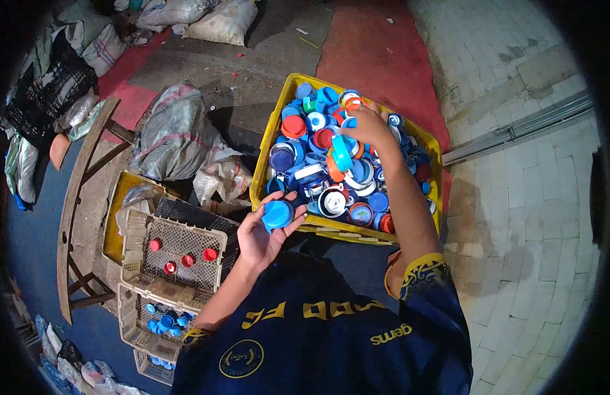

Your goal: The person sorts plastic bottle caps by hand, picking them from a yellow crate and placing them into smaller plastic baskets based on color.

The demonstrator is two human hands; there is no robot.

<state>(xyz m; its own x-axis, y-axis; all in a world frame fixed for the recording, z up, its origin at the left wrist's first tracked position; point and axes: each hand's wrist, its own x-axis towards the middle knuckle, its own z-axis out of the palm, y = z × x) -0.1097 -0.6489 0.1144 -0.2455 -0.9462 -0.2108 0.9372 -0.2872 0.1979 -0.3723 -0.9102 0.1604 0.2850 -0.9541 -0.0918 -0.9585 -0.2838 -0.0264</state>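
My left hand (265, 238), palm up, holds a blue cap (277, 215) in its curled fingers, just off the near left corner of a yellow crate (264, 161). The crate is heaped with plastic caps, mostly blue, with some red, orange, white and green ones. Over the far side of the heap is my right hand (369, 125), its fingers bent down among the caps near an orange and white cap (350, 100). A turquoise cap (341, 153) lies just below that hand. What the right fingers grip, if anything, is hidden.
Left of me, a beige plastic basket (221, 253) has several red caps; another basket (127, 309) below it has blue caps. Behind them are a grey sack (177, 135) and a curved wooden frame (71, 197). A metal rail (515, 128) crosses the pale tiled surface at right.
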